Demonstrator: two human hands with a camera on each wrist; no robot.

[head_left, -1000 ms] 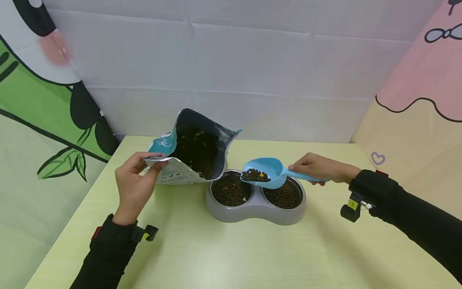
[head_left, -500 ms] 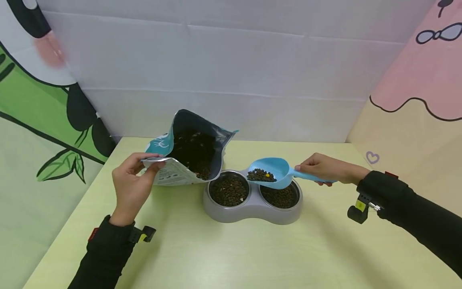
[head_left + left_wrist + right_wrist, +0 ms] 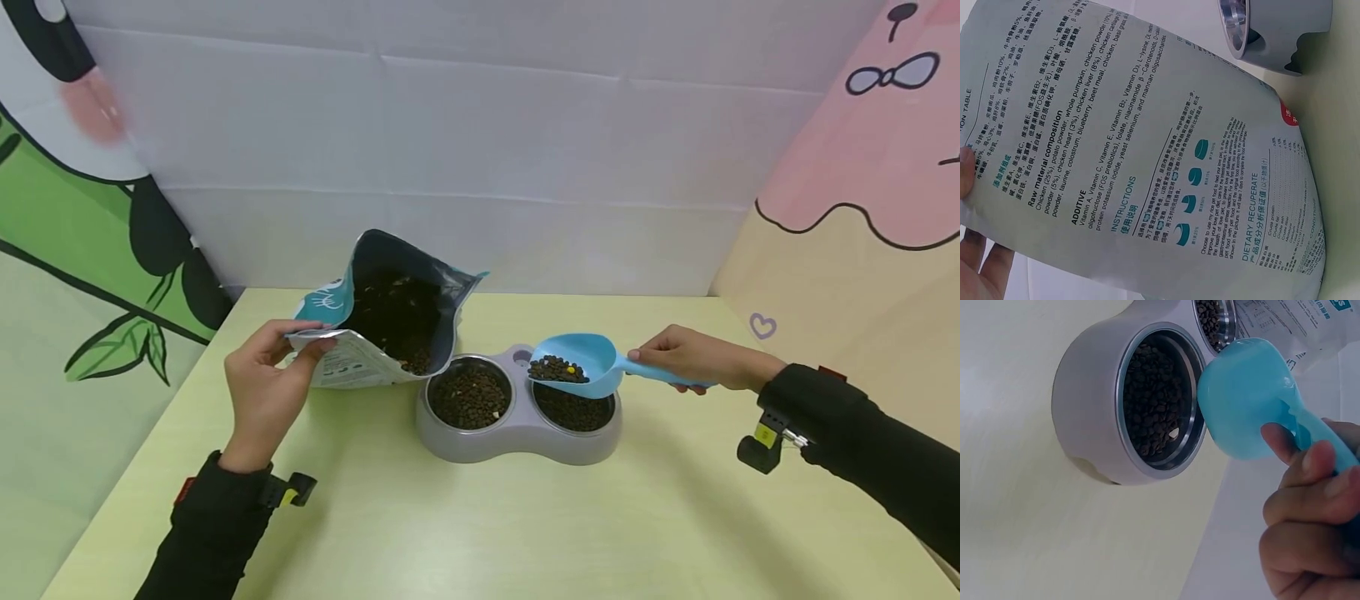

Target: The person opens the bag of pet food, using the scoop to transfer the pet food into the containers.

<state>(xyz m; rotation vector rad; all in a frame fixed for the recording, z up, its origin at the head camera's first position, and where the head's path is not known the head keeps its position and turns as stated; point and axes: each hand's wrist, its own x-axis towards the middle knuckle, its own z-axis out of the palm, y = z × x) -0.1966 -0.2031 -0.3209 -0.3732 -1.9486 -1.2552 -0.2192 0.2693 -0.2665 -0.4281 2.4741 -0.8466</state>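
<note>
My left hand pinches the near edge of an open pet food bag, teal and silver, its dark mouth facing up with brown kibble inside. The bag leans beside a grey double feeder. My right hand grips the handle of a light blue scoop, seen from its underside in the right wrist view. A small heap of kibble with a yellow piece lies in the scoop. The scoop is held over the feeder's right bowl, hiding its back part. Both bowls contain kibble.
The feeder stands on a pale yellow table, in front of a white cloth backdrop. Cartoon-printed cloth hangs at both sides. Printed text on the bag's back fills most of the left wrist view.
My right hand and the loaded scoop have moved right, from between the two bowls to over the right one. My left hand keeps its hold on the bag; the head view has shifted slightly.
</note>
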